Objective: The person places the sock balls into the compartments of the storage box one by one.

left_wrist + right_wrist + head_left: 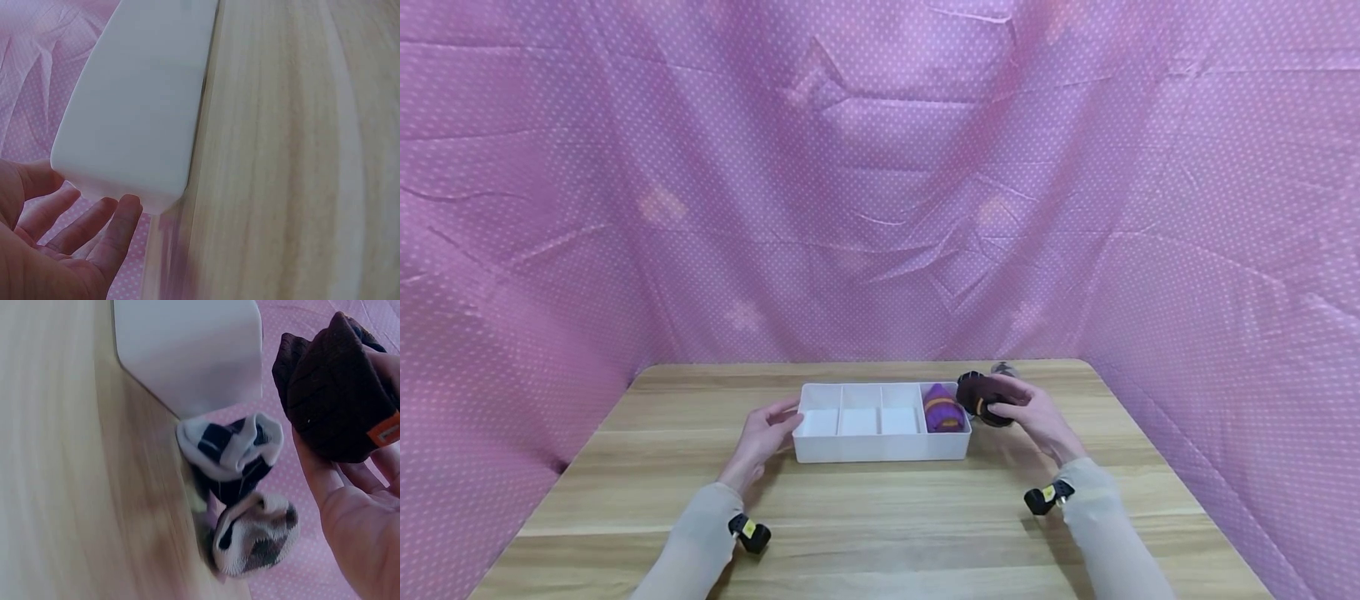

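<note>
A white divided box (880, 448) sits on the table, with a purple rolled sock (942, 410) with orange stripes in its far-right compartment. My left hand (769, 433) is at the box's left end; in the left wrist view its fingertips (128, 206) rest against the end wall. Above the table, just right of the box, my right hand (1033, 417) grips a dark brown rolled sock (337, 394) with an orange label. Below it in the right wrist view lie a navy-and-white rolled sock (231, 450) and a beige patterned sock (256, 537).
The wooden table (880, 525) reaches back to a pink dotted curtain (880, 208) that surrounds it on the far side and both flanks. Thin dividers part the box into several compartments. A small black camera (1045, 498) is strapped on the right wrist.
</note>
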Motion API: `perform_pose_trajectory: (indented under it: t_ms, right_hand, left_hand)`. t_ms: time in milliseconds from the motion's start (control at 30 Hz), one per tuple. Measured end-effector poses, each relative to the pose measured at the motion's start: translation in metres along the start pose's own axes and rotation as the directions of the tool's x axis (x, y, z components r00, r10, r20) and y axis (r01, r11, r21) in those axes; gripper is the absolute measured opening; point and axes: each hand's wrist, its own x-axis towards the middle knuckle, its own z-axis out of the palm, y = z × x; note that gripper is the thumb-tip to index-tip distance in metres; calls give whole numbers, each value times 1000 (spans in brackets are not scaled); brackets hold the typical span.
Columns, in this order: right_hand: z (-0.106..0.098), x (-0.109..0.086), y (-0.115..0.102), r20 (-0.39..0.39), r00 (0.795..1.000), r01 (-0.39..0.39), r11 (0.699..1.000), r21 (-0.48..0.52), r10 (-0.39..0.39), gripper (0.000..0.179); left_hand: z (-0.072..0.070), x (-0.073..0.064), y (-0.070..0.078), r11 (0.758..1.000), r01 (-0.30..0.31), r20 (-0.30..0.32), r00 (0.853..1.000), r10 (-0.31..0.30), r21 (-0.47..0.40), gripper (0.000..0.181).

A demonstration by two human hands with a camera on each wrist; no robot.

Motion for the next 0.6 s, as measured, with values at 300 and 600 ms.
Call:
perform_pose_trajectory:
  t_ms: [300, 600]
  right_hand:
    - [21, 13, -6, 26, 999, 45, 997, 58, -47, 59]
    - [45, 27, -9, 38, 998, 50, 996, 67, -53, 59]
  left_hand:
    - [-1, 7, 0, 1000, 0, 3, 1000, 0, -4, 49]
    - [-4, 14, 1, 1000, 9, 9, 1000, -9, -8, 48]
